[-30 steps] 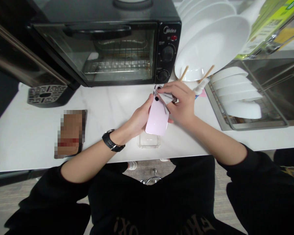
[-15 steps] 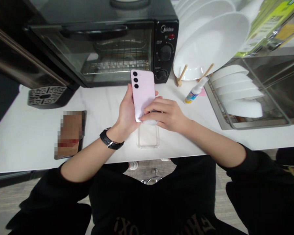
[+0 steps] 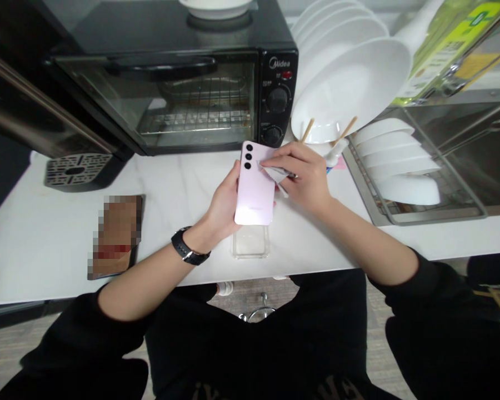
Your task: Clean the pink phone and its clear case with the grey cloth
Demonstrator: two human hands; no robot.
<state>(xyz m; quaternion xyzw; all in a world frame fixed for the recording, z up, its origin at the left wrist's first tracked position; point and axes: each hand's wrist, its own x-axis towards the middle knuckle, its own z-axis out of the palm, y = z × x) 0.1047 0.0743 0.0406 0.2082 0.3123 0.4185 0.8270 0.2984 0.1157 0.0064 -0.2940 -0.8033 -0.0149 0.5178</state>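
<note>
A pale pink phone (image 3: 255, 191) is held back side up above the counter, its column of camera lenses at the upper left. My left hand (image 3: 223, 203) grips it from the left and underneath, with fingertips showing at its right edge. Pinched in my right hand (image 3: 306, 169) is a thin greyish-white cloth (image 3: 278, 176), whose corner meets the upper right of the phone's back. Below the phone a clear phone case (image 3: 251, 247) lies on the counter, its upper part hidden. A spray bottle (image 3: 336, 151) stands mostly concealed behind my right hand.
A black toaster oven (image 3: 170, 100) stands behind my hands. White plates (image 3: 354, 83) lean in a wooden rack on its right. Further right, a wire basket (image 3: 483, 214) with white bowls (image 3: 410, 186) hangs in the sink. Another phone (image 3: 116, 233), its screen blurred out, lies left.
My right hand with the cloth has moved up from the phone's lower end to its upper right. The phone sits slightly lower and further right in view.
</note>
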